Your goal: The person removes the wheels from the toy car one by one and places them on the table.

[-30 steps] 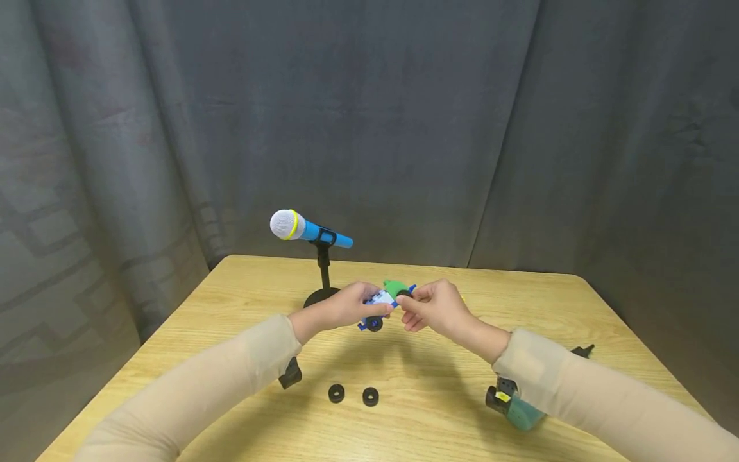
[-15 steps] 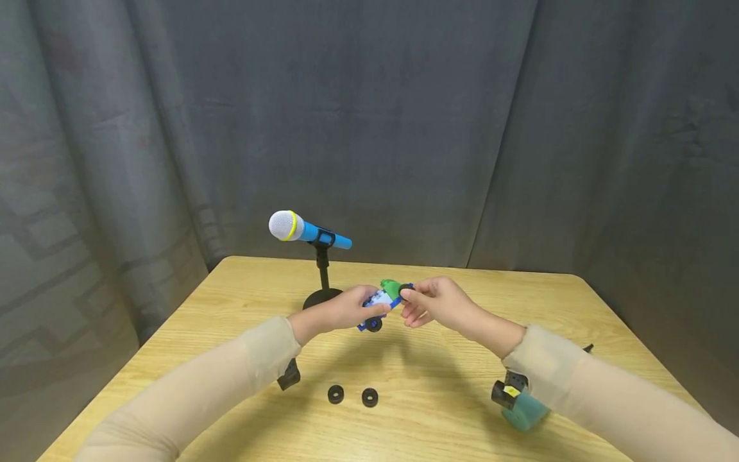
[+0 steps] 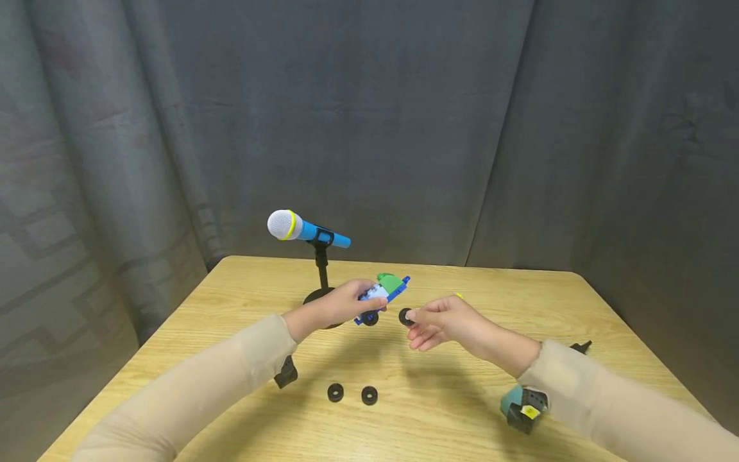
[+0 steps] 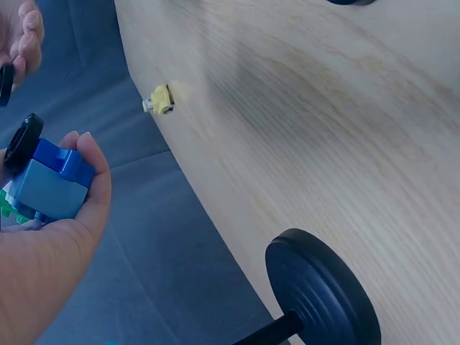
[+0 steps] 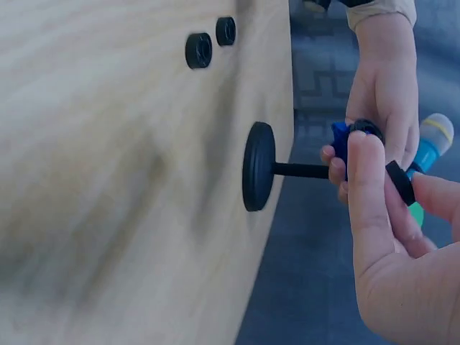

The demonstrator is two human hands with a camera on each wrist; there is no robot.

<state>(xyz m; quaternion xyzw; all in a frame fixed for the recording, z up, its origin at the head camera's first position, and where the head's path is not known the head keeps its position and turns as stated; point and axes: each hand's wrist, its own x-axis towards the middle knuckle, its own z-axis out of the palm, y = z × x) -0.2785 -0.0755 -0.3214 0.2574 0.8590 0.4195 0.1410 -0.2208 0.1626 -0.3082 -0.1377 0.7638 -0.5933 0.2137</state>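
Note:
My left hand (image 3: pixel 340 303) grips a small toy car (image 3: pixel 392 284) above the table, thumb on its near side. The car has a blue base, a pale blue block body and a green front part. A black wheel (image 3: pixel 370 317) sits at its near rear, and the front end shows no tire on this side. Between thumb and fingers, my right hand (image 3: pixel 447 323) pinches a loose black tire (image 3: pixel 405 317), just right of the car and apart from it. In the right wrist view this tire (image 5: pixel 400 182) shows edge-on at the thumb tip.
Two black tires (image 3: pixel 335 392) lie on the near table. Behind my left hand a blue microphone (image 3: pixel 326 236) rests on a black stand. A small yellow toy piece (image 4: pixel 162 99) lies near the far edge. A teal and black object (image 3: pixel 510 401) is partly hidden under my right sleeve.
My right hand has drawn the tire away from the car's front, down and to the right. The car has shifted slightly left in my left hand.

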